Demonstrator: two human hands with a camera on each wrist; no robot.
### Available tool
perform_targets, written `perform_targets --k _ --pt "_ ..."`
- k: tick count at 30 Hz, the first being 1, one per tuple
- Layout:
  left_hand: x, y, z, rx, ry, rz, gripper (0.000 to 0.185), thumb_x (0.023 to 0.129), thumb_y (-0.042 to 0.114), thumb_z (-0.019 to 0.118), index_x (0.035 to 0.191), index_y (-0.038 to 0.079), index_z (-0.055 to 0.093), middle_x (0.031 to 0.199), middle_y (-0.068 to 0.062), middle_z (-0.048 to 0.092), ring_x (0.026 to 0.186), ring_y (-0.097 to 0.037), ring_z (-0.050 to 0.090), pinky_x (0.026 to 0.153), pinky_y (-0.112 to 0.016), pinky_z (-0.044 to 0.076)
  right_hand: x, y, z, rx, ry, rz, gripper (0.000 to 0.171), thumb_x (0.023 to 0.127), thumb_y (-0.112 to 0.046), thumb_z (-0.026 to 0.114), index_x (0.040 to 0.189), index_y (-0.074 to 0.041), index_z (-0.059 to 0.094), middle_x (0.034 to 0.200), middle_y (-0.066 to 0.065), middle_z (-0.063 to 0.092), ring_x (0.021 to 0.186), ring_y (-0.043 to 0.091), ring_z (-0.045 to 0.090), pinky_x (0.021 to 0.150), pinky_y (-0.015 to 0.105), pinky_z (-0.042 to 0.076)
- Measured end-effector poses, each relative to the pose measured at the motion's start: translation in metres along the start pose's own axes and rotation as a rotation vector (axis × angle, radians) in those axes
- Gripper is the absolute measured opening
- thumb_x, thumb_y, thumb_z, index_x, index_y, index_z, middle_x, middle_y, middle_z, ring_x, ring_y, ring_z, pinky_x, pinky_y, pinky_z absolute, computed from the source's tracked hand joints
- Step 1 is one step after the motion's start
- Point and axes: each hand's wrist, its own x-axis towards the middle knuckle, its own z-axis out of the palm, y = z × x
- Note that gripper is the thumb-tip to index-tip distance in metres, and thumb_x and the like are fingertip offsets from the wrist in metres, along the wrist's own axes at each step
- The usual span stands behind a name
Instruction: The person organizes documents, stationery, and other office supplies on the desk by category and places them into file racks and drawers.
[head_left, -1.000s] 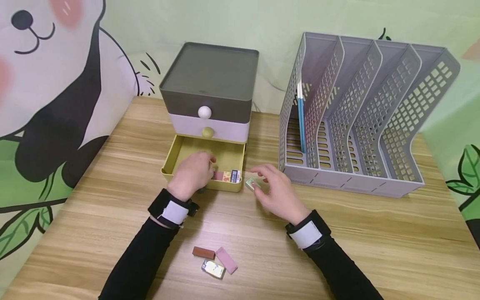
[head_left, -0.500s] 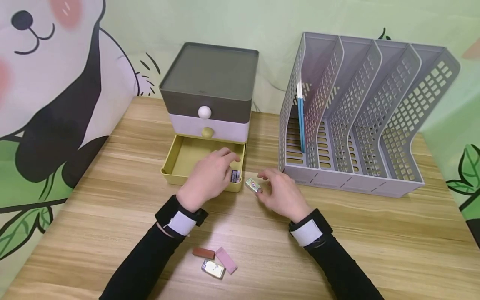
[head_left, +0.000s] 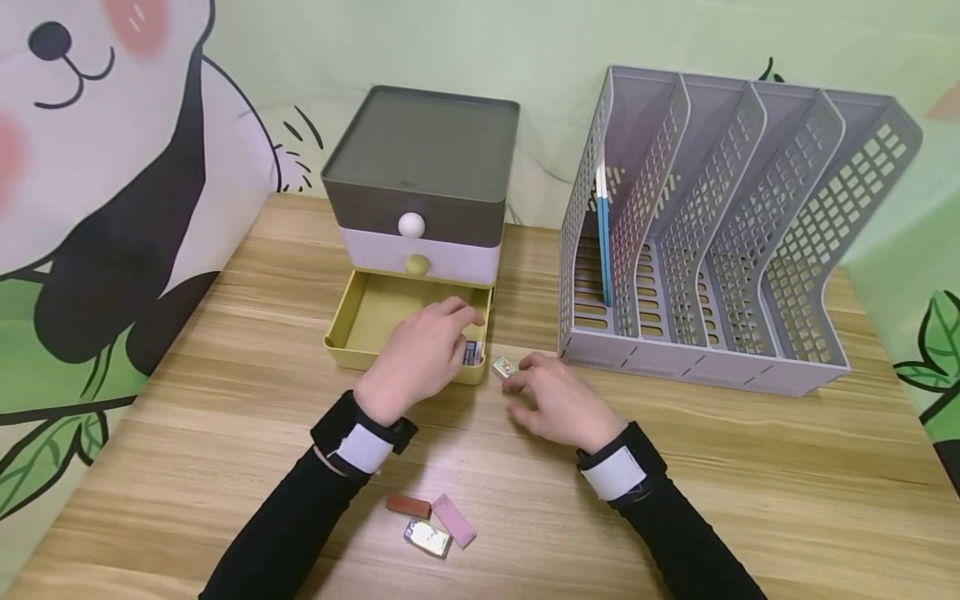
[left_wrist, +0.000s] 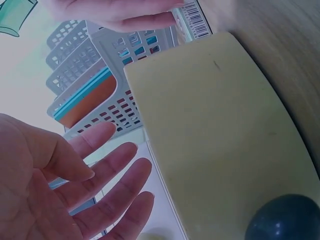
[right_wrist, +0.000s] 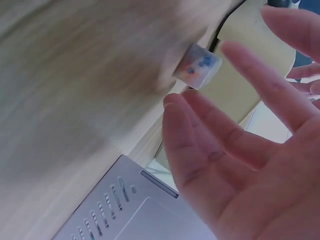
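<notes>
— While the head view looks down, where are the hands?
— Left hand (head_left: 420,354) hangs over the open yellow plastic drawer (head_left: 367,312), fingers relaxed; right hand (head_left: 558,400) lies just right of the drawer, fingertips by a small green-wrapped eraser (head_left: 503,367).
— Left wrist view?
— Left fingers (left_wrist: 112,172) spread, holding nothing, beside the drawer's front (left_wrist: 220,140).
— Right wrist view?
— Right fingers (right_wrist: 230,130) straight and apart; the eraser (right_wrist: 197,67) sits beyond them, against the drawer.

Grey file rack (head_left: 720,233) with blue folder (head_left: 603,237); three erasers (head_left: 431,523) on near table (head_left: 750,500).
</notes>
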Motion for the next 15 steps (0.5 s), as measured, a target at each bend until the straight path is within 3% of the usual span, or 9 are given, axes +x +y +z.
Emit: perform_targets --k 7,15 --pt "-0.0003 0.0006 -0.0005 0.007 -0.017 -0.005 0.031 0.089 0.0 0.053 0.116 0.006 0.067 0.115 -0.008 0.062 0.096 -0.028 0.063 0.074 -0.043 0.053 0.0 0.0005 0.0014 -0.042 -0.035 -0.023 0.027 0.085 -0.016 0.073 0.106 0.001 0.073 0.111 0.018 0.063 0.1 0.031 0.06 0.09 0.044 0.048" --pt "0.0004 0.0006 0.0015 -0.009 -0.022 0.0 0.032 0.089 0.001 0.052 0.118 0.006 0.067 0.116 -0.008 0.062 0.101 -0.029 0.062 0.079 -0.043 0.052 0.0006 0.001 -0.0002 0.031 0.037 0.014 0.014 0.086 -0.009 0.073 0.097 -0.002 0.076 0.107 0.015 0.066 0.096 0.028 0.063 0.084 0.043 0.051"
